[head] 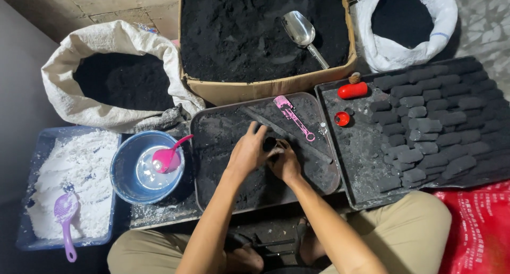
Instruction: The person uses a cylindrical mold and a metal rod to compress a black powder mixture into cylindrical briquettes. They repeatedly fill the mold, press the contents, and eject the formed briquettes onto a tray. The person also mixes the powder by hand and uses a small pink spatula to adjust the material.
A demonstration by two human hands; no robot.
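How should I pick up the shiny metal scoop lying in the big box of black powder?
Grip the metal scoop by its thin handle, which points down and to the right toward the near edge of the cardboard box. Come from that near-right side. The handle seems to lie on top of the black powder, while the wide bowl faces up at the far end.

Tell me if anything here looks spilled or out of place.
White powder is scattered on the floor below the round blue bowl, outside the blue tray of white powder. Otherwise nothing stands out; both hands, left hand and right hand, work over the black tray.
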